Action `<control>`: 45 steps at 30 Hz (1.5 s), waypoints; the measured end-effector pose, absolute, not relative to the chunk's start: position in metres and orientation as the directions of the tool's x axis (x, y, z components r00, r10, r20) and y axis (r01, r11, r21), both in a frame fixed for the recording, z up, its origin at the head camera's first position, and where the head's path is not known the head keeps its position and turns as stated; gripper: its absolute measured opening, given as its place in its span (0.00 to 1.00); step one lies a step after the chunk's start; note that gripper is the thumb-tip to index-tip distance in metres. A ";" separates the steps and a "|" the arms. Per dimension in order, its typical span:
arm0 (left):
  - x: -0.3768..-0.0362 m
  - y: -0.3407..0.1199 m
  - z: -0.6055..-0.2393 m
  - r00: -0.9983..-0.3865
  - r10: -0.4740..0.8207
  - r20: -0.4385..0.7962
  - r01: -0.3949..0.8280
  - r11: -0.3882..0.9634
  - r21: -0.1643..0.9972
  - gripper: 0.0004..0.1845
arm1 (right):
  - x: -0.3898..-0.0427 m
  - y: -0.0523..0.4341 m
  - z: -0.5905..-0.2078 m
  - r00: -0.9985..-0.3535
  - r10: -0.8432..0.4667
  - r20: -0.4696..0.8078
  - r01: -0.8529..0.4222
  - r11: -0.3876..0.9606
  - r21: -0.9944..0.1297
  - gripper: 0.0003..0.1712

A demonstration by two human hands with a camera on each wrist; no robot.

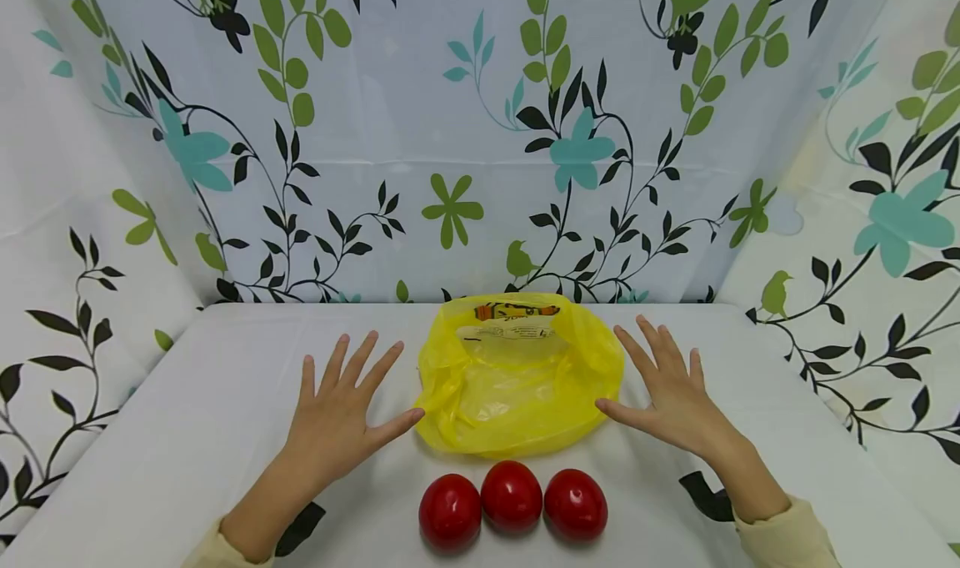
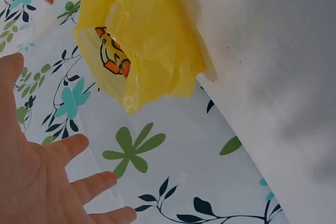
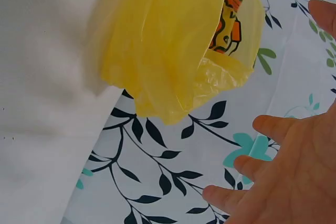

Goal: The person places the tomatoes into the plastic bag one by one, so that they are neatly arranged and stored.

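A yellow plastic bag (image 1: 517, 384) stands on the white table with its mouth spread wide, showing orange and black print inside its far wall. In front of it, three shiny round red fruits or balls lie in a row: the left one (image 1: 450, 513), the middle one (image 1: 512, 496) and the right one (image 1: 575, 505). My left hand (image 1: 337, 418), fingers straight and spread, is at the bag's left side with the thumb tip by its edge. On the other side my right hand (image 1: 667, 393) is likewise spread, its thumb overlapping the bag's right edge in the head view. Both hold nothing.
The white table (image 1: 225, 401) ends at a back wall of leaf-and-flower patterned cloth (image 1: 360, 134), which also hangs at both sides. Dark strips (image 1: 707, 496) show near both wrists.
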State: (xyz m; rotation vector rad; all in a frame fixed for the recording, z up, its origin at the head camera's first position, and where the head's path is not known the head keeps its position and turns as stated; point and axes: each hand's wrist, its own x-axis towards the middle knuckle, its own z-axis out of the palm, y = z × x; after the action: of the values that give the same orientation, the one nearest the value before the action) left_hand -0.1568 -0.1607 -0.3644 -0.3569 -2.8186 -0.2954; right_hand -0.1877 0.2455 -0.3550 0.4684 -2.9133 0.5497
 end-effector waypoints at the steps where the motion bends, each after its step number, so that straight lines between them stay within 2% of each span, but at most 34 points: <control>1: -0.157 -0.161 -0.365 -0.924 0.220 0.314 0.280 0.946 0.160 0.45 | -0.188 0.245 -0.355 -0.943 -0.276 0.187 -0.325 0.883 -0.338 0.58; 9: -0.156 -0.162 -0.365 -0.863 0.288 0.415 0.370 0.920 0.131 0.40 | -0.192 0.244 -0.361 -0.948 -0.278 0.155 -0.318 0.856 -0.408 0.62; 14: -0.153 -0.161 -0.364 -0.843 0.293 0.451 0.392 0.909 0.142 0.38 | -0.196 0.245 -0.365 -0.942 -0.291 0.166 -0.335 0.825 -0.454 0.61; 19: -0.150 -0.161 -0.366 -0.819 0.301 0.488 0.431 0.885 0.178 0.35 | -0.203 0.246 -0.368 -0.934 -0.300 0.195 -0.357 0.769 -0.530 0.56; 24: -0.147 -0.160 -0.367 -0.803 0.314 0.506 0.465 0.862 0.203 0.32 | -0.210 0.248 -0.373 -0.934 -0.253 0.252 -0.357 0.694 -0.626 0.46; 32: -0.141 -0.156 -0.369 -0.818 0.331 0.470 0.475 0.850 0.228 0.32 | -0.217 0.249 -0.383 -0.940 -0.165 0.298 -0.336 0.600 -0.726 0.34; 39: -0.135 -0.150 -0.369 -0.870 0.312 0.381 0.436 0.847 0.303 0.32 | -0.221 0.248 -0.394 -0.953 -0.150 0.263 -0.299 0.589 -0.750 0.35; 45: -0.129 -0.146 -0.367 -0.910 0.282 0.303 0.392 0.821 0.414 0.28 | -0.219 0.248 -0.394 -0.963 -0.144 0.226 -0.267 0.578 -0.771 0.35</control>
State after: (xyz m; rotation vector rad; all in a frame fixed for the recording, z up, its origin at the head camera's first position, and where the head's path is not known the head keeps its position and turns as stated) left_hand -0.1288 -0.1458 -0.3670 -0.5217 -2.7767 -0.7038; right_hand -0.2195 0.2482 -0.3943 0.3496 -2.6652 1.3377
